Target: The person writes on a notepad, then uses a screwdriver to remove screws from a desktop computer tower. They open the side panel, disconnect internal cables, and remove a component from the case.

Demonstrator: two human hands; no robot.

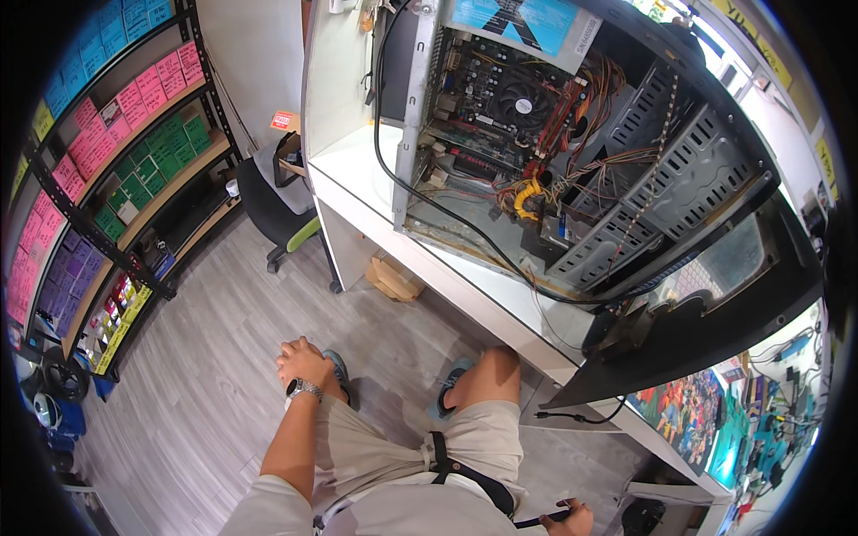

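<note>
My left arm ran straight down, my left hand point(302, 361) resting fingers curled loosely on my left knee, holding nothing, a metal wristwatch point(304, 389) at the wrist. My right hand point(569, 519) sat low at the near right edge, closed around a thin black strap point(472, 478) across my lap. Far and to the right, the open computer case point(572, 152) lay on the white desk point(375, 192) — fan, board and tangled orange and yellow wires exposed, well apart from both hands.
</note>
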